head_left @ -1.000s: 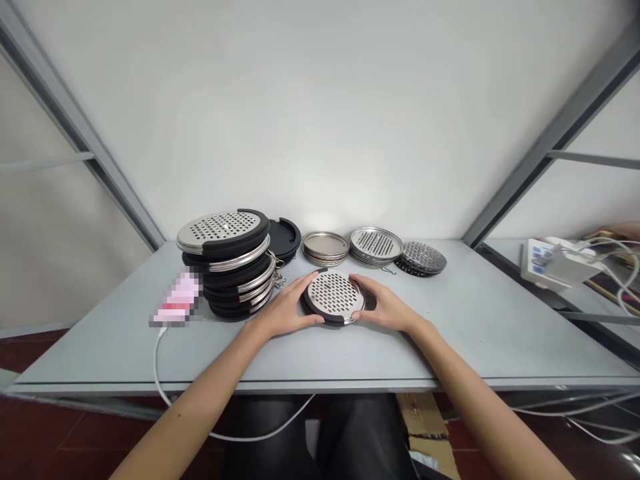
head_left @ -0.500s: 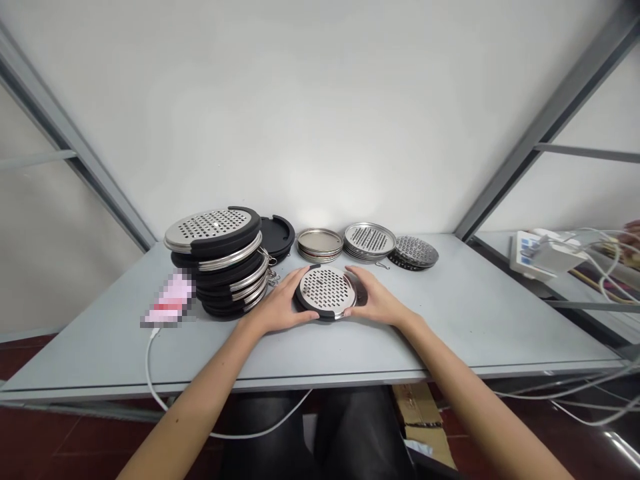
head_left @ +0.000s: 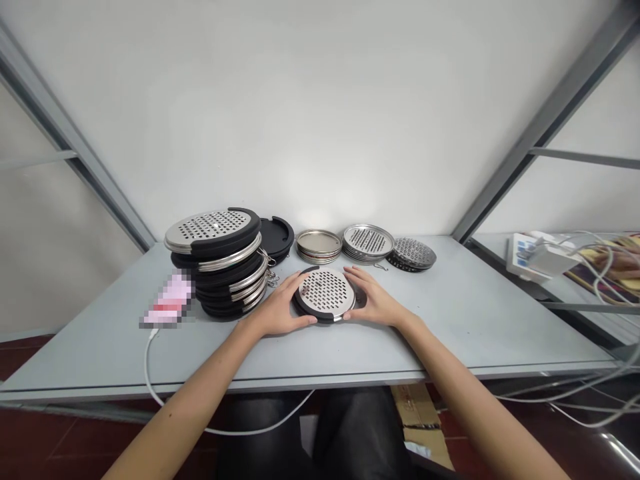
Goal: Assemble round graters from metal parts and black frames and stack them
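A round black holder with a perforated steel disc on top lies on the grey table. My left hand cups its left edge and my right hand cups its right edge, so both hands grip it between them. To the left a leaning stack of the same assembled discs stands, with a perforated steel top showing.
Behind lie an empty black holder, a pile of steel rings, a pile of perforated steel discs and a dark perforated disc. A blurred pink object with a white cable sits left. A power strip with cables is right.
The disc and both hands have shifted slightly left and away in the view as my head moved. The grip on the disc is the same.
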The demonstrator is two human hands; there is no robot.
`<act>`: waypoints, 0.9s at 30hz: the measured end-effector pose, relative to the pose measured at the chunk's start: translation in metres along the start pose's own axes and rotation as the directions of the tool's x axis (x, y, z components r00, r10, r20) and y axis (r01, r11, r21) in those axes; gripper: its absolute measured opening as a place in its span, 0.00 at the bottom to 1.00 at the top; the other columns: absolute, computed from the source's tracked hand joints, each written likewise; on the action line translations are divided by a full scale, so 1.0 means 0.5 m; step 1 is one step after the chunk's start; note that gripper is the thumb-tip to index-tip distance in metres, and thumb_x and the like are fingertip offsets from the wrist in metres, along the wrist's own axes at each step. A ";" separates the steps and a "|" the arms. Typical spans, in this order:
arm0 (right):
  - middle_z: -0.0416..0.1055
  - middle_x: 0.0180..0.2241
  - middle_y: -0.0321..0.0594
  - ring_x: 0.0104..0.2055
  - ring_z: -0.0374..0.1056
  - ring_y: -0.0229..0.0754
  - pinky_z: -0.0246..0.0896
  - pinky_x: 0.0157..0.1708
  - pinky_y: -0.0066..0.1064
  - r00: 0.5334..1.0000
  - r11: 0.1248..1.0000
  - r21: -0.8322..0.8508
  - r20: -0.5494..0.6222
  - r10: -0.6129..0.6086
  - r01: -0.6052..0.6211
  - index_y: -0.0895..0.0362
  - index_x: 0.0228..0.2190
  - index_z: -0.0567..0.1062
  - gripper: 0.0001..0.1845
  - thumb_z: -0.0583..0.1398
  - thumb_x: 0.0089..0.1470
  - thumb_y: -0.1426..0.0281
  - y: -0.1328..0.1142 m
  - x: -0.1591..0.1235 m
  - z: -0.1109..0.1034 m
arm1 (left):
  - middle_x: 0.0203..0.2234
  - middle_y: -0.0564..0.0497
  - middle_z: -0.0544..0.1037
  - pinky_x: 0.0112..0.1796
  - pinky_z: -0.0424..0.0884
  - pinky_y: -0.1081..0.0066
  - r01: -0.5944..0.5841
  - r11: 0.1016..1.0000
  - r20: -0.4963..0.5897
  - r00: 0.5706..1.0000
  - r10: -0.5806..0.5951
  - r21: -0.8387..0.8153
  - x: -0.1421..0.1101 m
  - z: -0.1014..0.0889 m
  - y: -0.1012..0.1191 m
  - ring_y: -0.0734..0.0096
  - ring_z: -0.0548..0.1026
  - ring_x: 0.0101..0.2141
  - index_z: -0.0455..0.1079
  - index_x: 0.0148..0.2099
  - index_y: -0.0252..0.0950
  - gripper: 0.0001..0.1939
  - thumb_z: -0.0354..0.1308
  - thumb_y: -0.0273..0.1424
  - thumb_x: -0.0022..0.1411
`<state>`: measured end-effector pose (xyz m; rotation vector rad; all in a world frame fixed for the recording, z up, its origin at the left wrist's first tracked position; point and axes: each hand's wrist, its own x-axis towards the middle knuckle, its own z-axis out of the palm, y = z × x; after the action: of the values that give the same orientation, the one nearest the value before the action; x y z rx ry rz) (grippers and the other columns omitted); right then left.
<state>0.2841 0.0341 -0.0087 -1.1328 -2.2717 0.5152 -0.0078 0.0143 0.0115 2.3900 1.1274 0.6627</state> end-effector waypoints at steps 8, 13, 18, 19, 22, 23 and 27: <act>0.58 0.62 0.57 0.65 0.52 0.62 0.46 0.63 0.56 1.000 0.993 0.114 -0.016 0.004 -0.002 0.59 0.59 0.64 0.56 0.71 0.31 0.49 -0.001 0.006 0.002 | 0.64 0.42 0.54 0.62 0.53 0.51 0.007 0.999 0.022 1.000 -0.006 -0.048 -0.003 -0.001 0.002 0.48 0.52 0.64 0.47 0.68 0.44 0.46 0.66 0.41 0.53; 0.58 0.62 0.55 0.64 0.55 0.62 0.48 0.63 0.55 1.000 0.983 0.181 -0.024 0.006 -0.002 0.59 0.58 0.65 0.56 0.72 0.29 0.51 -0.001 0.004 -0.001 | 0.61 0.42 0.57 0.61 0.55 0.51 -0.003 0.998 0.014 1.000 0.004 -0.055 -0.004 -0.001 0.002 0.48 0.54 0.63 0.50 0.67 0.44 0.46 0.67 0.41 0.52; 0.60 0.61 0.55 0.62 0.58 0.61 0.51 0.62 0.53 0.999 0.980 0.201 -0.038 0.019 -0.011 0.59 0.58 0.66 0.55 0.73 0.29 0.51 -0.002 0.006 0.001 | 0.63 0.42 0.55 0.62 0.54 0.51 0.001 0.999 0.026 1.000 0.000 -0.046 -0.004 -0.003 0.003 0.49 0.53 0.64 0.48 0.68 0.43 0.45 0.65 0.41 0.54; 0.62 0.60 0.54 0.61 0.59 0.61 0.52 0.61 0.54 0.999 0.982 0.190 -0.052 0.016 -0.006 0.58 0.57 0.66 0.55 0.73 0.29 0.51 -0.003 0.007 0.003 | 0.64 0.41 0.53 0.62 0.53 0.51 0.000 0.999 0.024 1.000 0.001 -0.042 -0.004 -0.003 0.003 0.49 0.52 0.64 0.47 0.68 0.42 0.44 0.64 0.41 0.55; 0.64 0.58 0.55 0.60 0.61 0.61 0.54 0.59 0.54 0.995 0.990 0.138 -0.096 0.011 0.002 0.58 0.57 0.66 0.53 0.71 0.31 0.50 -0.008 0.011 0.007 | 0.67 0.40 0.48 0.62 0.52 0.51 -0.010 1.000 0.010 1.000 0.010 -0.018 -0.002 0.000 0.006 0.49 0.50 0.65 0.46 0.69 0.39 0.40 0.60 0.39 0.59; 0.64 0.58 0.55 0.60 0.60 0.61 0.54 0.59 0.55 0.994 0.993 0.120 -0.104 0.016 -0.004 0.58 0.57 0.66 0.53 0.71 0.32 0.49 -0.010 0.011 0.008 | 0.67 0.40 0.47 0.63 0.51 0.51 -0.013 1.000 0.002 1.000 0.013 -0.005 -0.002 0.002 0.007 0.50 0.49 0.66 0.47 0.68 0.38 0.40 0.59 0.39 0.60; 0.63 0.59 0.56 0.60 0.60 0.62 0.54 0.59 0.54 0.994 0.995 0.097 -0.096 0.043 -0.034 0.59 0.57 0.66 0.53 0.71 0.32 0.49 -0.011 0.011 0.009 | 0.68 0.39 0.45 0.63 0.50 0.53 0.008 0.999 -0.002 1.000 -0.008 0.051 -0.001 0.013 0.012 0.50 0.47 0.66 0.47 0.68 0.36 0.43 0.61 0.44 0.58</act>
<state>0.2752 0.0348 -0.0073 -1.1313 -2.1226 0.5644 -0.0006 0.0092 0.0096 2.4260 1.1677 0.6412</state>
